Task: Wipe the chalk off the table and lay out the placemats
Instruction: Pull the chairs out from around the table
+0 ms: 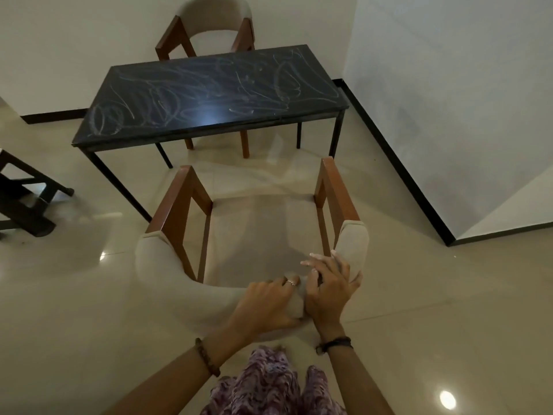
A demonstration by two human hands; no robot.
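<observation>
A black rectangular table (209, 94) stands ahead, its top covered in white chalk scribbles (167, 97). Between me and the table is a beige upholstered chair (167, 265) with brown wooden arms, pulled back from the table. My left hand (266, 304) grips the top of the chair's curved backrest, fingers curled over it. Beside it, my right hand (326, 289) holds the same backrest, fingers spread over the padding. No cloth or placemats are in view.
A second matching chair (209, 22) sits behind the table against the wall. A dark wooden piece of furniture (27, 202) stands at the left edge. A white wall corner with black skirting (398, 163) juts out on the right. Glossy beige floor tiles surround everything.
</observation>
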